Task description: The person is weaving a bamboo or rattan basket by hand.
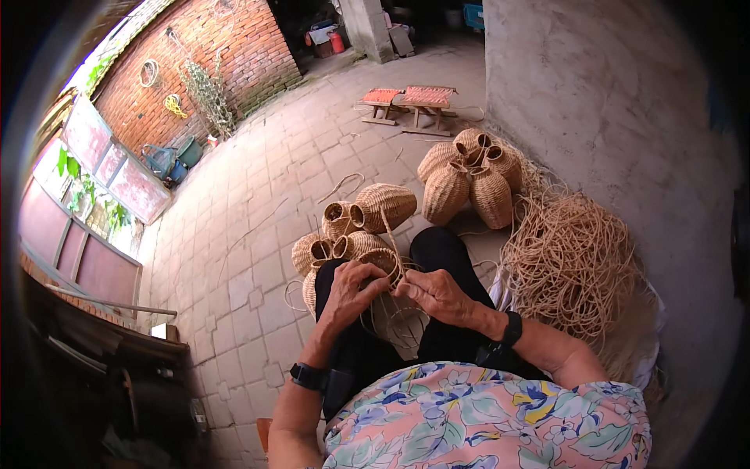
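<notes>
Paving blocks (258, 289) floor a courtyard edged at far left by reddish gate panels (62, 234), with a brick wall (242, 55) behind. Dark buckets (187, 151) stand near the foot of that wall. Farther right, several bottle-shaped wicker baskets (393, 205) lie clustered just beyond the person's left knee. Between the knees is a wicker basket (378, 256) in the hands, with loose strands around it. The left hand (351, 295) has its fingers curled at the basket's near left edge; whether they grip it cannot be told. At the right edge of the basket, the right hand (439, 297) has thumb and forefinger pinched together on the rim. Two low stools (427, 95) with woven reddish seats stand beyond. Next comes an upright ring of wicker baskets (491, 195), then a tangled heap of tan cord (574, 266) beside a plastered wall (598, 94).
</notes>
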`<control>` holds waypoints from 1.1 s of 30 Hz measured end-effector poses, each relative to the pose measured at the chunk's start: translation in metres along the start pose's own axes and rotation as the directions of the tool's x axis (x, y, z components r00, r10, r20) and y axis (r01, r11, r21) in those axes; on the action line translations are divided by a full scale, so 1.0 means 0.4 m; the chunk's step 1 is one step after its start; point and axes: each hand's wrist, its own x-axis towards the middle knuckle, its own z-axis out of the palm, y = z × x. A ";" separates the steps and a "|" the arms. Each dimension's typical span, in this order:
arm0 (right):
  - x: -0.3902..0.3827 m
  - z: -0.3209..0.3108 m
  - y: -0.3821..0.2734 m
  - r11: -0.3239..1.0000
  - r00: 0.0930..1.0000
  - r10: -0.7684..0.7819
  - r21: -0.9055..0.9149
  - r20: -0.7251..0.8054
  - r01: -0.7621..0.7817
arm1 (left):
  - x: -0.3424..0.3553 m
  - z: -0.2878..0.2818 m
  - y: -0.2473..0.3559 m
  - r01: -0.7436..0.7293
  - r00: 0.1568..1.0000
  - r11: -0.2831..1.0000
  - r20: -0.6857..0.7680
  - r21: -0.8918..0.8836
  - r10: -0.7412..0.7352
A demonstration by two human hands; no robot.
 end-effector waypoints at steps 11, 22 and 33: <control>0.017 -0.025 0.051 0.744 0.933 0.328 0.650 -0.149 -0.158 | 0.017 0.049 0.046 0.071 0.960 0.974 -0.280 0.215 -0.008; 0.054 0.004 0.086 0.967 0.978 0.178 0.203 -0.112 -0.153 | 0.025 0.052 0.071 0.085 0.953 0.959 -0.304 0.270 0.001; -0.008 -0.026 0.026 0.997 0.908 -0.026 -0.075 -0.418 -0.006 | 0.050 0.017 0.055 0.059 0.997 0.981 0.039 0.187 -0.068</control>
